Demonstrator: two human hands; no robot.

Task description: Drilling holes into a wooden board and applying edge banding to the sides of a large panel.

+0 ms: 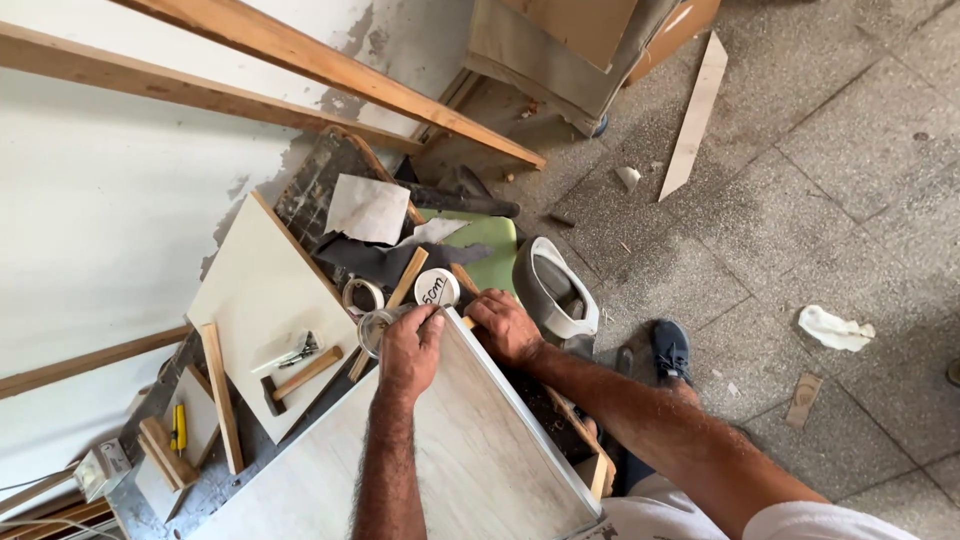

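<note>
My left hand [410, 350] rests on the far corner of the large pale wood-grain panel [470, 450], fingers curled over its end beside a clear glass jar [374, 326]; whether they actually pinch the jar or only the panel edge, I cannot tell. My right hand [503, 326] clamps the same corner from the other side, fingers bent over the metal-trimmed edge. The panel lies tilted across the cluttered workbench [215, 475], its near end running out of view below.

I judge the main risk to be the panel sliding: it sits on loose clutter, and a push could knock the jar and the round white lid [437, 288] off, or shove the small wooden-handled hammer [300, 378] lying on the white square board [262, 300]. The panel could also tip toward my dark shoe [671, 350] on the speckled floor [800, 200].

My fingertips are hidden behind the panel's edge, and so is whatever supports it underneath.
</note>
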